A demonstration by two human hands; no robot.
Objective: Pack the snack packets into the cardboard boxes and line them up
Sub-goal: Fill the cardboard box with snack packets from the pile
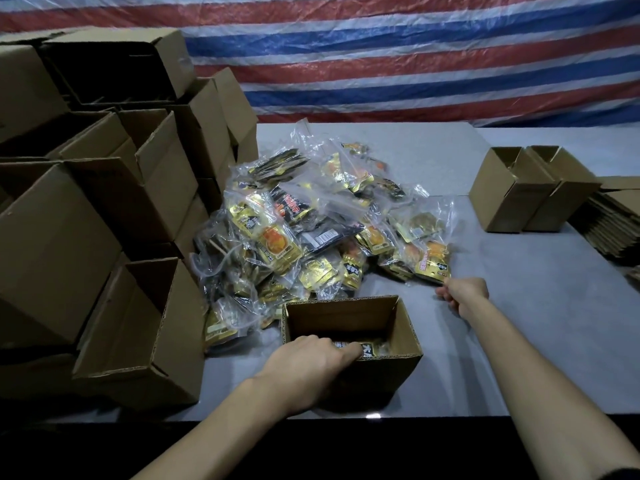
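An open cardboard box [403, 336] stands on the grey table near the front edge, with snack packets [372, 348] lying inside. My left hand [311, 363] grips the box's near left rim, fingers curled over the edge into it. Behind the box lies a big pile of clear bags filled with gold and black snack packets [294, 230]. My right hand [462, 294] reaches to the pile's right end and pinches the lower corner of one clear bag of packets [427, 247].
Stacks of open cardboard boxes [104, 209] fill the left side, the nearest one [145, 327] beside my box. Two open boxes [530, 188] stand side by side at the right, with flattened cartons [609, 216] behind them. A striped tarpaulin [415, 57] hangs at the back.
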